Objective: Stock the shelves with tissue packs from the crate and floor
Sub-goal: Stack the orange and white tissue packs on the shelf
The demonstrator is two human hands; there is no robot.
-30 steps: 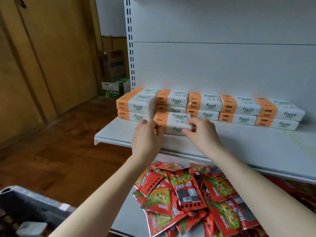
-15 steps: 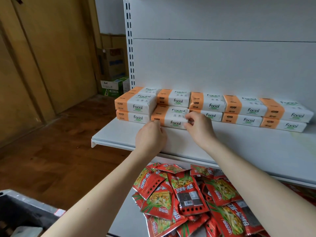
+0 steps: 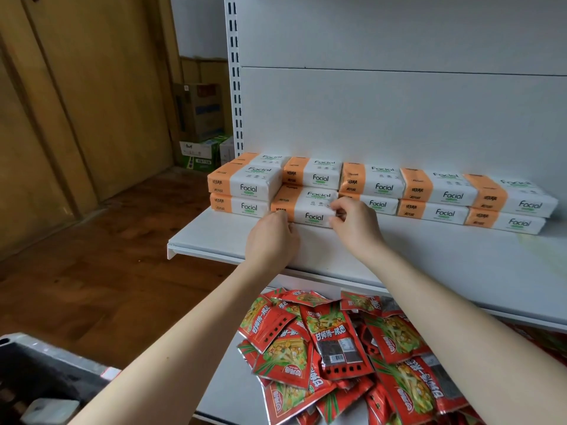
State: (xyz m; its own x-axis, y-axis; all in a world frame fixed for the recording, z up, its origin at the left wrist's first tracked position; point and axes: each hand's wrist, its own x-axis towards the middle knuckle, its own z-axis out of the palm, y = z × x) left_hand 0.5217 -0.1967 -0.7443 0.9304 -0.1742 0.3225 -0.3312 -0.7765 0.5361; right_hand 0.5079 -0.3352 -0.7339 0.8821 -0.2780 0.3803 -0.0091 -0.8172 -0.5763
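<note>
Along the shelf, near its left edge, the tissue pack has slid rearward into the row's lower gap, nearly placed, left hand and right hand still pinching its ends.

"Facial" is printed in dark letters on the white front and top of every tissue pack stacked on the shelf. The orange bands at each pack's left end carry Chinese characters too small to read. Below, red snack packets bear white Chinese lettering, and one shows a barcode label. Print on the cardboard boxes behind is illegible.
</note>
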